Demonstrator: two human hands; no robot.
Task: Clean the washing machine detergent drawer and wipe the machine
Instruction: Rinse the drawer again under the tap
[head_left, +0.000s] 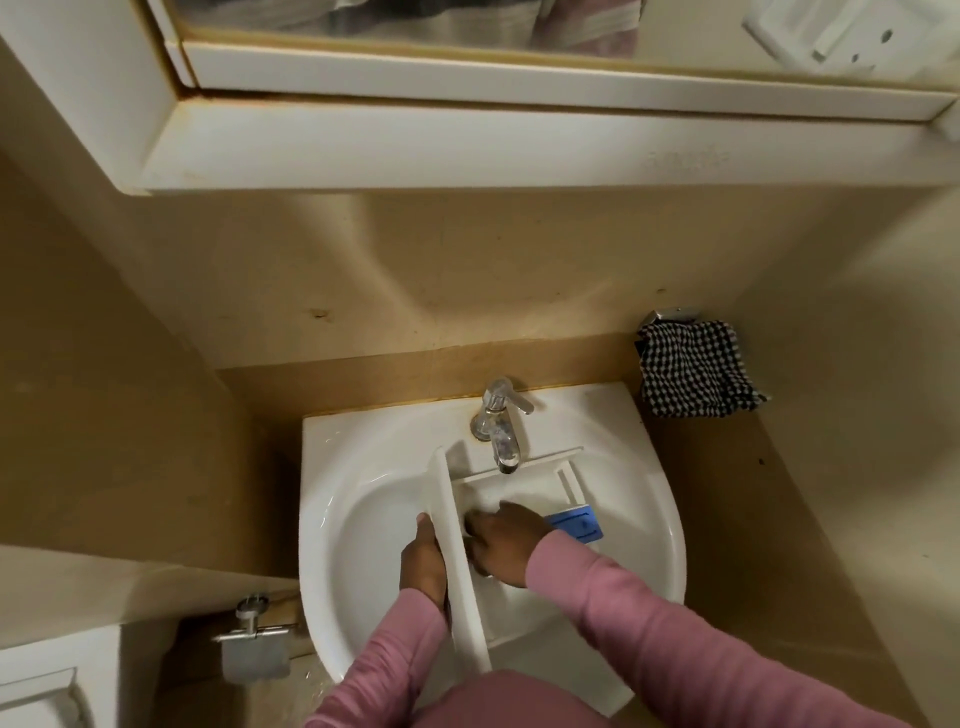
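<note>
The white detergent drawer (470, 587) lies across the white sink (358, 457), its long front panel toward the left and its compartments under the chrome tap (501, 426). A blue insert (576, 525) sits in its right compartment. My left hand (423, 564) grips the front panel from the left side. My right hand (501, 543) reaches inside the drawer's middle compartment with fingers curled down against its floor; whether they hold anything is hidden.
A black-and-white checked cloth (693, 371) hangs on a wall hook to the right of the sink. A mirror cabinet (467, 140) juts out overhead. A chrome paper holder (254, 636) is on the wall at lower left, beside a white fixture (36, 696).
</note>
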